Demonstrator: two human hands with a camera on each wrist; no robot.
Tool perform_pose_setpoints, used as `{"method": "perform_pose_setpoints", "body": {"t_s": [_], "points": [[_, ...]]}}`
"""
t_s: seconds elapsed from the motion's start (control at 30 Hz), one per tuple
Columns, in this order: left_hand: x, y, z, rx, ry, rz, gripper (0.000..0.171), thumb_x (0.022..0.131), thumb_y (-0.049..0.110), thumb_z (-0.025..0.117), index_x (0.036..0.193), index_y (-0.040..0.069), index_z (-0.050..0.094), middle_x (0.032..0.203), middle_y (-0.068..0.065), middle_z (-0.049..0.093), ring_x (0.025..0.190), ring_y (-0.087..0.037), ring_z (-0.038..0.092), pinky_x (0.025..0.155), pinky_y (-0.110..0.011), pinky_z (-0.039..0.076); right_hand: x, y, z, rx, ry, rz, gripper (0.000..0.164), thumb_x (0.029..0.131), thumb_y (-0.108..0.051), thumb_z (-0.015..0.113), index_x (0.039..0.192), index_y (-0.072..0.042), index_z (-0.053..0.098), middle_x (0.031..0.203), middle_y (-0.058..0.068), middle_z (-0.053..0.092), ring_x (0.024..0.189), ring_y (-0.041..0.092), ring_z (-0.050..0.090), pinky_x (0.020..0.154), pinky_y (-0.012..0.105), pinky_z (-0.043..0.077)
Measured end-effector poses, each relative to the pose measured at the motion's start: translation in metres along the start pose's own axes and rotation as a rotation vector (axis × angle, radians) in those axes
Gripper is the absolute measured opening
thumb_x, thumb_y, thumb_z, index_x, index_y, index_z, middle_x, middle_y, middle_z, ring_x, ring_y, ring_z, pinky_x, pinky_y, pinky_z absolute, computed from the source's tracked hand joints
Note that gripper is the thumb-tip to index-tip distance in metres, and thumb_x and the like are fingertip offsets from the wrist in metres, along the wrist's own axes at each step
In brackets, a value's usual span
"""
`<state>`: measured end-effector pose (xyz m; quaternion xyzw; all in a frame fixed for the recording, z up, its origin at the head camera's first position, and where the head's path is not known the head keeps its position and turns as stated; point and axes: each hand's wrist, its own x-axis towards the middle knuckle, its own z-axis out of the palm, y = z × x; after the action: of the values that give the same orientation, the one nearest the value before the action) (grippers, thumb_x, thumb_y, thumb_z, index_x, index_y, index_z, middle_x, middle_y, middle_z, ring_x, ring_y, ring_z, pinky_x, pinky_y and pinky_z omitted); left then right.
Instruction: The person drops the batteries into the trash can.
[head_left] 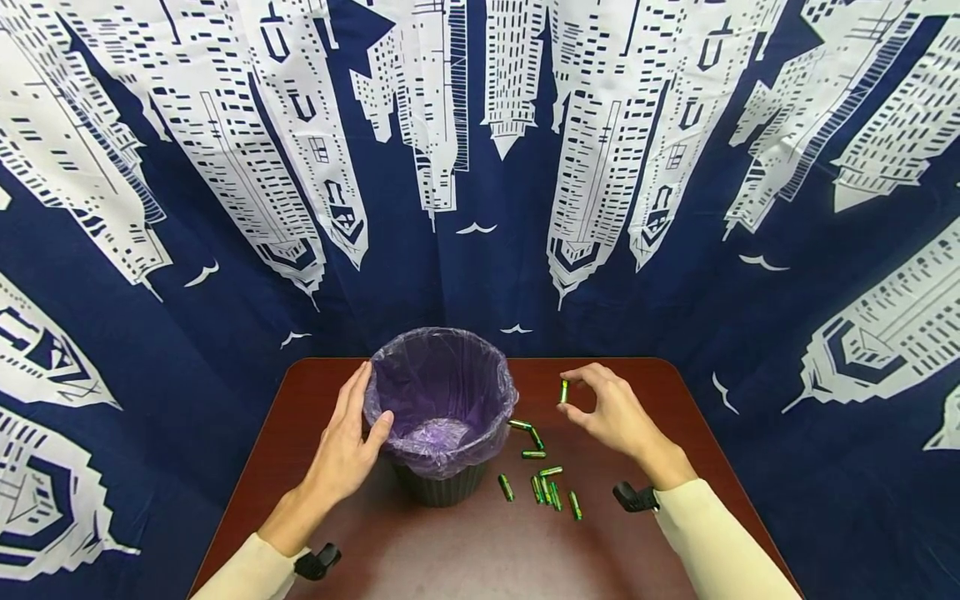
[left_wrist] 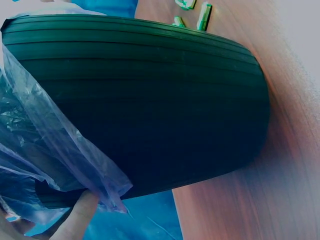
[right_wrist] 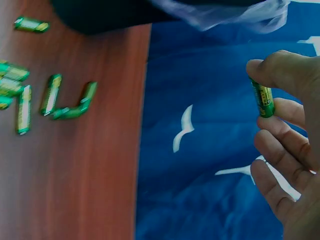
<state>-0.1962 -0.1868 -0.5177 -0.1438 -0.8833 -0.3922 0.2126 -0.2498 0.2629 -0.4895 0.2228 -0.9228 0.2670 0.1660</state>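
My left hand [head_left: 348,450] rests against the left side of a dark ribbed trash bin [head_left: 442,487], its fingers fairly straight along the rim and its thumb at the near side. A translucent purple bag [head_left: 450,408] lines the bin and folds over its rim. In the left wrist view a fingertip touches the bag's edge; the rest of that hand is mostly cut off. To the right of the bin, my right hand [head_left: 618,417] pinches a green battery [right_wrist: 263,98] by its ends between thumb and a finger, raised above the table. The other fingers are loosely bent.
Several green batteries [head_left: 545,490] lie loose on the brown table [head_left: 480,550], right of the bin. A blue curtain [head_left: 450,283] with white skyline prints hangs behind the table and at both sides. Small black devices [head_left: 636,497] are worn on both wrists.
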Motion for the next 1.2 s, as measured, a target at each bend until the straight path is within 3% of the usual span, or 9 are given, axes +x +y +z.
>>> {"method": "perform_pose_setpoints", "body": {"t_s": [0.07, 0.13, 0.2, 0.23, 0.73, 1.2], "points": [[0.000, 0.000, 0.000, -0.002, 0.006, 0.008, 0.084, 0.113, 0.024, 0.071, 0.184, 0.008, 0.030, 0.190, -0.018, 0.036, 0.170, -0.045, 0.047, 0.141, -0.024, 0.032, 0.008, -0.010, -0.005, -0.001, 0.008, -0.031, 0.046, 0.092, -0.014, 0.099, 0.133, -0.005, 0.081, 0.126, 0.010, 0.082, 0.114, 0.032, 0.077, 0.099, 0.055, 0.066], [0.000, 0.000, 0.001, -0.001, 0.008, 0.009, 0.084, 0.113, 0.024, 0.071, 0.184, 0.008, 0.030, 0.189, -0.019, 0.036, 0.170, -0.045, 0.048, 0.140, -0.048, 0.043, 0.015, -0.019, -0.010, 0.003, 0.014, -0.058, 0.046, 0.092, -0.015, 0.100, 0.133, -0.006, 0.081, 0.126, 0.011, 0.082, 0.114, 0.031, 0.077, 0.099, 0.054, 0.066], [0.000, 0.000, 0.001, -0.003, 0.009, 0.012, 0.084, 0.112, 0.023, 0.071, 0.184, 0.007, 0.030, 0.189, -0.019, 0.037, 0.170, -0.045, 0.048, 0.132, -0.069, 0.046, 0.021, -0.027, -0.014, 0.012, 0.019, -0.084, 0.047, 0.092, -0.015, 0.100, 0.133, -0.005, 0.081, 0.126, 0.012, 0.082, 0.114, 0.030, 0.076, 0.099, 0.053, 0.065], [0.000, 0.000, 0.001, -0.007, 0.008, 0.013, 0.084, 0.112, 0.023, 0.070, 0.184, 0.007, 0.030, 0.189, -0.019, 0.036, 0.170, -0.046, 0.048, 0.130, -0.073, 0.047, 0.024, -0.031, -0.015, 0.016, 0.020, -0.097, 0.047, 0.092, -0.016, 0.100, 0.134, -0.005, 0.081, 0.126, 0.012, 0.082, 0.114, 0.031, 0.076, 0.099, 0.053, 0.065], [-0.002, 0.002, -0.001, -0.020, -0.017, -0.011, 0.083, 0.114, 0.027, 0.068, 0.185, 0.009, 0.028, 0.190, -0.017, 0.035, 0.169, -0.048, 0.048, 0.130, -0.078, 0.045, 0.075, -0.088, -0.023, 0.081, -0.056, -0.217, 0.049, 0.094, -0.019, 0.099, 0.137, -0.008, 0.079, 0.133, 0.010, 0.081, 0.118, 0.033, 0.079, 0.104, 0.054, 0.068], [-0.003, 0.002, -0.002, -0.019, -0.040, -0.026, 0.084, 0.114, 0.028, 0.067, 0.186, 0.010, 0.027, 0.190, -0.019, 0.034, 0.169, -0.051, 0.048, 0.130, -0.079, 0.044, 0.109, -0.114, -0.011, 0.112, -0.151, -0.263, 0.047, 0.096, -0.020, 0.096, 0.137, -0.003, 0.080, 0.131, 0.013, 0.082, 0.119, 0.033, 0.078, 0.107, 0.053, 0.066]]}}
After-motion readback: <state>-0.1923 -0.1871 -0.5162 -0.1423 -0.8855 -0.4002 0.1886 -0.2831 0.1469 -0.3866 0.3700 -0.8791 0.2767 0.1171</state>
